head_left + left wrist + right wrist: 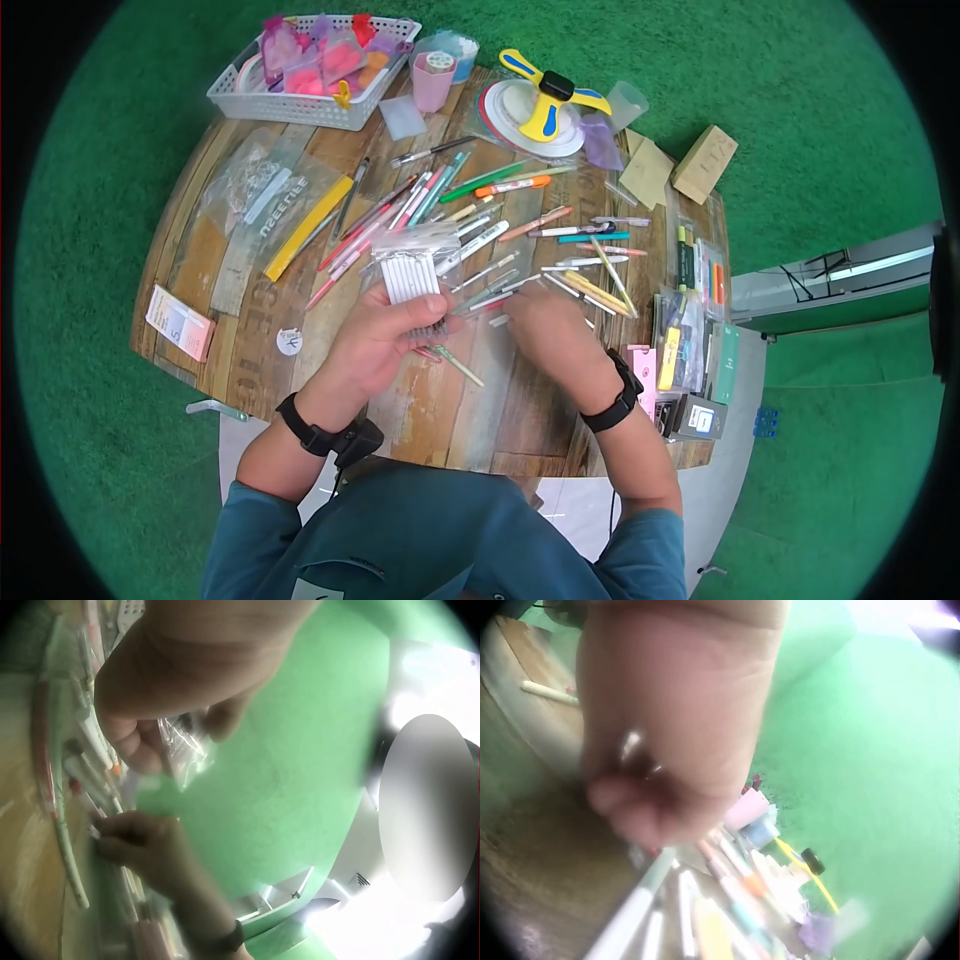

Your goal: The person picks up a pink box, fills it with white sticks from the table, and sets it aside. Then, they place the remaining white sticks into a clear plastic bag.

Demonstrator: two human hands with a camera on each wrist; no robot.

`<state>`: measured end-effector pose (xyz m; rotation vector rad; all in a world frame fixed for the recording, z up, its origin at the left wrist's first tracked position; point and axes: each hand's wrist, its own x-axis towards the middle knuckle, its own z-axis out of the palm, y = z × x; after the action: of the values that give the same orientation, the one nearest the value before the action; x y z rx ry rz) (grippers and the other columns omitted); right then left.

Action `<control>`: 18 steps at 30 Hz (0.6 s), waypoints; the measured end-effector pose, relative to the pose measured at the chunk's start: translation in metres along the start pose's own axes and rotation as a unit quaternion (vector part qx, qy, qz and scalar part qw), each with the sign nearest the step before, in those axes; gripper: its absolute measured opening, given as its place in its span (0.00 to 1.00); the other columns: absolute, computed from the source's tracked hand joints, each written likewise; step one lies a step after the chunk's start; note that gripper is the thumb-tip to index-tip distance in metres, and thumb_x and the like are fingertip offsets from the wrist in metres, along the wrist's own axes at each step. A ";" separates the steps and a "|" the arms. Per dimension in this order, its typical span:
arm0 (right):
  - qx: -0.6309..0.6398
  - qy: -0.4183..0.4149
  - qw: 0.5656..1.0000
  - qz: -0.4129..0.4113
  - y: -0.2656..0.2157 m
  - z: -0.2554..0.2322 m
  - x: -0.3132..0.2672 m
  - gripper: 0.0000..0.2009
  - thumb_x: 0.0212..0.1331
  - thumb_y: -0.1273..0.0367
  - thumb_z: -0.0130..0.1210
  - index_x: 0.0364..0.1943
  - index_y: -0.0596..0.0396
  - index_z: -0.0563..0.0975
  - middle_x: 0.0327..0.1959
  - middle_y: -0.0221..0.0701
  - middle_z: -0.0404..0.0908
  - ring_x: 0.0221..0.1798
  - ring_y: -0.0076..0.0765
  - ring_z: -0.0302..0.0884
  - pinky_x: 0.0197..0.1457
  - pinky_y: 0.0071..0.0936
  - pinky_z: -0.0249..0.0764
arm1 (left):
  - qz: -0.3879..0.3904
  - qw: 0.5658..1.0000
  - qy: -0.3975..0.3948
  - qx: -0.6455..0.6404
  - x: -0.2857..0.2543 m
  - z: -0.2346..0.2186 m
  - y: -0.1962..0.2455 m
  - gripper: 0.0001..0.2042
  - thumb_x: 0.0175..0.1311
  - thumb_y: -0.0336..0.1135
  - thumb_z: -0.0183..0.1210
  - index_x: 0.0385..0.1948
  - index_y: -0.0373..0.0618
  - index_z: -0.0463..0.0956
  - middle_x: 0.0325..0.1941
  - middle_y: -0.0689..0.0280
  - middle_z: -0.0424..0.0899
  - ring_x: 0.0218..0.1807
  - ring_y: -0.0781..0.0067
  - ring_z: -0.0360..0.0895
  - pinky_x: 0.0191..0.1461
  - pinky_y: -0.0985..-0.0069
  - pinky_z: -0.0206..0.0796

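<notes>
In the head view my left hand (375, 335) grips a clear plastic bag (412, 265) of slim white sticks, thumb across its front. The bag's lower end shows as shiny film (184, 750) past the fingers in the left wrist view. My right hand (555, 335) is low over the loose pens, right of the bag. In the right wrist view its fingers (645, 814) curl inward around a slim, pen-like thing, mostly hidden, with glints between them. A white and teal pen (634, 911) lies just below these fingertips. More pens (595, 290) spread around the right hand.
A white basket (300, 108) with colourful pouches stands at the back left. Behind the pens are a pink cup (433, 85) and a yellow-blue spinner (550, 95) on plates. A yellow box (308, 228) lies left; packets and boxes (695, 350) line the right edge.
</notes>
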<state>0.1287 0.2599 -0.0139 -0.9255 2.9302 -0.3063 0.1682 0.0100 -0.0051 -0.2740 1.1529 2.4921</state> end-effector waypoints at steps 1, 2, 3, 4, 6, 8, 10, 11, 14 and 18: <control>-0.019 -0.022 1.000 -0.004 0.001 0.000 0.002 0.05 0.56 0.76 0.55 0.31 0.58 0.83 0.36 0.44 0.82 0.36 0.54 0.85 0.42 0.44 0.82 | 0.000 1.000 0.000 0.000 0.000 -0.001 -0.001 0.11 0.67 0.33 0.66 0.48 0.41 0.80 0.44 0.64 0.87 0.45 0.68 0.87 0.52 0.67 0.82; -0.019 -0.022 1.000 -0.004 0.000 -0.002 0.004 0.05 0.56 0.76 0.55 0.31 0.58 0.83 0.36 0.44 0.82 0.36 0.54 0.85 0.42 0.44 0.82 | -0.008 1.000 -0.004 0.002 0.000 -0.002 -0.003 0.12 0.67 0.33 0.66 0.48 0.41 0.80 0.44 0.64 0.87 0.46 0.68 0.87 0.52 0.67 0.82; -0.005 -0.021 1.000 -0.016 -0.002 -0.005 0.006 0.05 0.55 0.75 0.55 0.31 0.58 0.83 0.36 0.45 0.82 0.36 0.54 0.85 0.42 0.45 0.82 | -0.017 1.000 -0.008 0.005 0.001 -0.003 -0.004 0.12 0.67 0.33 0.66 0.48 0.41 0.80 0.45 0.64 0.87 0.46 0.68 0.87 0.52 0.67 0.82; 0.008 -0.019 0.999 -0.027 -0.002 -0.007 0.008 0.06 0.55 0.75 0.55 0.31 0.58 0.83 0.36 0.45 0.82 0.37 0.53 0.86 0.42 0.45 0.82 | -0.017 1.000 -0.009 0.005 0.001 -0.003 -0.005 0.12 0.67 0.33 0.66 0.48 0.41 0.80 0.45 0.64 0.87 0.46 0.68 0.87 0.52 0.67 0.82; 0.000 -0.028 0.999 -0.035 0.000 -0.006 0.010 0.06 0.54 0.75 0.55 0.32 0.59 0.83 0.36 0.45 0.82 0.37 0.54 0.85 0.43 0.46 0.82 | -0.027 1.000 -0.011 0.010 0.001 -0.002 -0.007 0.12 0.67 0.32 0.66 0.49 0.41 0.81 0.45 0.63 0.88 0.47 0.68 0.87 0.51 0.68 0.81; -0.009 -0.036 0.998 -0.045 0.001 -0.005 0.011 0.06 0.54 0.74 0.55 0.32 0.59 0.84 0.36 0.45 0.83 0.37 0.55 0.85 0.44 0.46 0.82 | -0.029 0.999 -0.016 0.008 -0.001 0.000 -0.007 0.12 0.67 0.33 0.67 0.49 0.42 0.81 0.45 0.64 0.88 0.47 0.68 0.87 0.51 0.68 0.81; 0.000 -0.033 0.998 -0.060 0.003 -0.005 0.011 0.07 0.53 0.73 0.56 0.32 0.59 0.84 0.37 0.45 0.83 0.39 0.55 0.85 0.44 0.47 0.82 | -0.030 0.999 -0.019 0.005 -0.002 0.000 -0.008 0.12 0.67 0.33 0.67 0.49 0.42 0.81 0.46 0.64 0.88 0.47 0.69 0.87 0.51 0.68 0.81; 0.000 -0.033 0.998 -0.061 0.003 -0.006 0.010 0.07 0.53 0.73 0.56 0.32 0.59 0.84 0.37 0.45 0.83 0.39 0.55 0.85 0.44 0.47 0.82 | -0.035 0.999 -0.025 0.010 -0.002 -0.001 -0.009 0.13 0.67 0.33 0.67 0.50 0.42 0.81 0.46 0.64 0.88 0.47 0.69 0.87 0.52 0.68 0.80; 0.010 -0.058 0.997 -0.045 0.002 -0.016 0.004 0.07 0.51 0.73 0.57 0.32 0.60 0.83 0.38 0.47 0.83 0.40 0.57 0.85 0.45 0.49 0.81 | -0.046 0.997 -0.044 0.031 -0.001 -0.008 -0.015 0.13 0.67 0.33 0.67 0.51 0.43 0.81 0.47 0.64 0.88 0.48 0.69 0.87 0.52 0.68 0.80; 0.231 0.070 0.970 0.037 -0.007 -0.053 -0.015 0.17 0.57 0.78 0.60 0.52 0.63 0.79 0.38 0.42 0.84 0.39 0.40 0.85 0.44 0.35 0.81 | -0.106 0.991 -0.050 0.060 -0.007 -0.004 -0.017 0.15 0.66 0.34 0.69 0.51 0.42 0.81 0.49 0.63 0.88 0.50 0.67 0.87 0.51 0.67 0.80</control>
<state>0.1393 0.2724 0.0397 -0.7457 2.7996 -1.0329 0.1815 0.0152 -0.0169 -0.2226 1.1645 2.2180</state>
